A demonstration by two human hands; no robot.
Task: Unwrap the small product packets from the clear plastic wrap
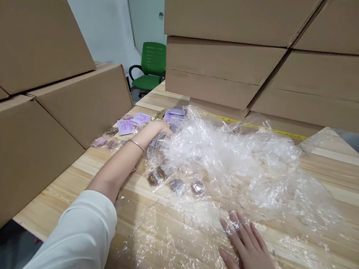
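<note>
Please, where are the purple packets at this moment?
In the head view, the purple packets lie left of centre on the table, near the left hand and the heaped clear plastic.

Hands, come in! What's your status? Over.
Left hand by purple packets, grip hidden. Right hand spread over clear plastic sheet. Crumpled plastic heap crowding left hand.

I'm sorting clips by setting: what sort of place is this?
Probably a packing room or storeroom, though I can't be sure. Large cardboard boxes are stacked up, and a wooden table holds a crumpled heap of clear plastic.
</note>
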